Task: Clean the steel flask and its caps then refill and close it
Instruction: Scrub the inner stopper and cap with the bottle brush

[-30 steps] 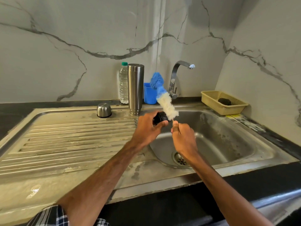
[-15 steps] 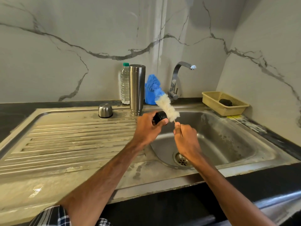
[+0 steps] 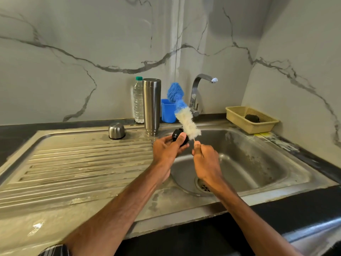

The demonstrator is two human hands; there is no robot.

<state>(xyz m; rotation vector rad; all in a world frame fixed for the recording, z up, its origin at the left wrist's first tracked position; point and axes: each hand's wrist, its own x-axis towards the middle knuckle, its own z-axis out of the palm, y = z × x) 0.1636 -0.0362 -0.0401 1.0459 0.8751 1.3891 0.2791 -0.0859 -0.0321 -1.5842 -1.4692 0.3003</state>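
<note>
Against the view half a second earlier, little change is recorded: the blue tip of the bottle brush (image 3: 188, 122), then overlapping the blue cup (image 3: 167, 112), is now seen above the cup's right rim, and both grips are unchanged. The black cap (image 3: 176, 134) is held in the left hand (image 3: 166, 150), with the fingers curled under it and the thumb pressed on top. The thin brush handle is gripped in the closed fingers of the right hand (image 3: 206, 163), and the white bristles are laid against the cap. Both hands are held over the left end of the sink (image 3: 258, 163), just right of centre. The sink and its stained, ribbed drainboard (image 3: 83, 163) are set in a dark counter (image 3: 299, 204) below grey-veined marble walls. A tap (image 3: 196, 93) is fitted at the back, and a yellow basket (image 3: 238, 117) holding a dark scrubber (image 3: 252, 118) is noted at right. The steel flask (image 3: 151, 108) stands upright and uncapped at the drainboard's back edge, between a plastic water bottle (image 3: 138, 100) and the cup, its finish brushed. The domed steel cap (image 3: 116, 130) sits apart to its left.
</note>
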